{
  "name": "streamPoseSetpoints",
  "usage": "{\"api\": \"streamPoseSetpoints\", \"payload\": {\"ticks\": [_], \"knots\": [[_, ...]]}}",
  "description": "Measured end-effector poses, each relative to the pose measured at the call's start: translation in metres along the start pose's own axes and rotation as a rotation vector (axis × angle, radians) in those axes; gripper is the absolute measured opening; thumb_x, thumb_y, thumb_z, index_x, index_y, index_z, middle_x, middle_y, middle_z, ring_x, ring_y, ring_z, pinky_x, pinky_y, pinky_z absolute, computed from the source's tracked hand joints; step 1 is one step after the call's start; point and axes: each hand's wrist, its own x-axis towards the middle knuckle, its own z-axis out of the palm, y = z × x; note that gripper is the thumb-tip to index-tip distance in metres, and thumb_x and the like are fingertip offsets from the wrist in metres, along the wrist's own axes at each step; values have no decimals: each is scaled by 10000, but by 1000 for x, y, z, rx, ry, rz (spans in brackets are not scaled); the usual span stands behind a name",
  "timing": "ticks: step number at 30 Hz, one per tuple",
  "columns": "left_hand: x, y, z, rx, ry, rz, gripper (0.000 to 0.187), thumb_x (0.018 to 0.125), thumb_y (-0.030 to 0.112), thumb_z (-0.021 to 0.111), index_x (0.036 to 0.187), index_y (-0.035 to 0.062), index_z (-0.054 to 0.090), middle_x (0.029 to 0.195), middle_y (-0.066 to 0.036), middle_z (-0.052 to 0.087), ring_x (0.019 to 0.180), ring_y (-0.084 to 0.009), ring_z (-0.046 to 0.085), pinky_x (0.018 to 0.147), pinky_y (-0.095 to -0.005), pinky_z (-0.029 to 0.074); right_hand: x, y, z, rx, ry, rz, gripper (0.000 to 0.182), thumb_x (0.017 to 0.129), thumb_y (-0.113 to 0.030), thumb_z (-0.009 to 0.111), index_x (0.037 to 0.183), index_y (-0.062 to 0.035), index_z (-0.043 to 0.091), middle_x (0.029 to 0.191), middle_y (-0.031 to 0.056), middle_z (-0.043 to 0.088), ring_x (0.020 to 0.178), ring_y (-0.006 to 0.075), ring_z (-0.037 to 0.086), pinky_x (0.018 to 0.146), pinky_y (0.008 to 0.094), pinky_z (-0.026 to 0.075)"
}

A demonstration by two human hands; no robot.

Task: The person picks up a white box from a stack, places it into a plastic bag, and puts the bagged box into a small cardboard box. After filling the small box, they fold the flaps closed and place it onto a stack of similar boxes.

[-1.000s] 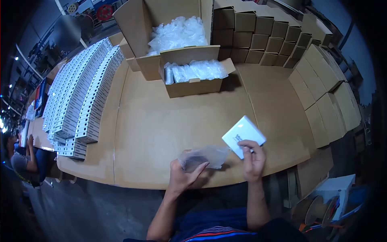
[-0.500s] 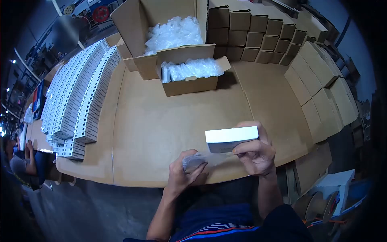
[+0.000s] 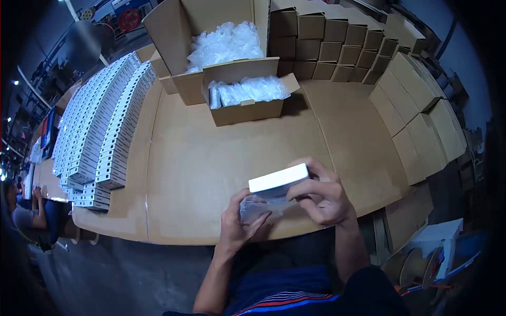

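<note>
In my right hand (image 3: 322, 196) I grip a small white box (image 3: 278, 179), fingers on its right end, tilted above the table's front edge. My left hand (image 3: 238, 218) holds a clear plastic bag (image 3: 254, 208) between thumb and fingers. The box's left end is right at the bag's mouth and overlaps it in this view. Farther back on the table (image 3: 211, 168) stands an open cardboard box (image 3: 247, 112) filled with a row of bagged items (image 3: 253, 90).
A large open carton (image 3: 192, 87) of clear plastic bags (image 3: 226, 45) stands behind. Long stacks of white boxes (image 3: 100, 131) line the left side. Brown cardboard boxes (image 3: 337, 50) are piled at the back right and right edge. A person (image 3: 34, 210) sits at far left.
My right hand has moved left with the white box, bringing it to the bag and tilting it. My left hand has stayed nearly in place, with the bag spread wider.
</note>
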Motion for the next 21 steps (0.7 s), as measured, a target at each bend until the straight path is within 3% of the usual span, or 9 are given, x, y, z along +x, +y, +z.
{"api": "streamPoseSetpoints", "payload": {"ticks": [3,4,7,8,12,15,17,21], "knots": [[1,2,-1,32,-13,-37,666,778,83,909,1330,38,539,1072,-166,750,988,-262,754,860,-363,602,1,5,9,86,-11,114,328,708,121,612,963,-53,723,1051,166,592,849,261,579,752,342,488],[1,1,-2,-12,-21,-66,681,769,92,918,1331,30,539,1083,-167,749,1001,-258,749,877,-366,597,3,5,11,116,-31,146,287,778,59,587,1007,-35,734,1019,169,587,847,271,556,788,357,475],[0,-3,-5,-124,-38,-149,711,748,111,938,1328,3,542,1119,-165,742,1040,-241,732,923,-371,581,7,9,19,181,-36,147,280,839,-44,580,1069,-3,735,1021,185,599,871,281,562,832,376,470],[0,-5,-5,-151,-39,-172,709,746,112,940,1323,-8,546,1131,-162,740,1053,-231,724,935,-370,575,4,13,17,165,-76,155,356,900,-151,531,1145,24,721,1028,201,609,896,297,578,862,384,470],[1,-9,-6,-255,-36,-269,717,727,95,950,1313,-41,559,1175,-140,722,1102,-200,688,967,-352,552,2,19,24,279,-49,223,436,946,-210,476,1236,33,692,1045,200,616,933,304,598,886,385,478],[4,-7,-9,-310,-89,-269,629,797,64,889,1323,-53,564,1201,-113,702,1109,-182,667,981,-335,536,-2,25,28,284,-45,287,465,965,-213,450,1288,36,673,1045,191,614,948,295,607,901,375,482],[-4,-17,-11,-485,-69,-375,492,921,117,780,1329,-57,567,1220,-106,685,1117,-169,649,989,-326,519,-8,31,29,255,-92,365,462,968,-195,449,1302,37,668,1039,186,611,948,282,613,909,367,484],[-14,-28,-6,-790,34,-502,374,1116,236,498,1333,-61,566,1240,-98,659,1118,-143,616,994,-315,492,-16,33,30,387,-202,463,532,929,-10,485,1458,17,540,1208,161,583,1117,240,577,1015,359,462]]}}
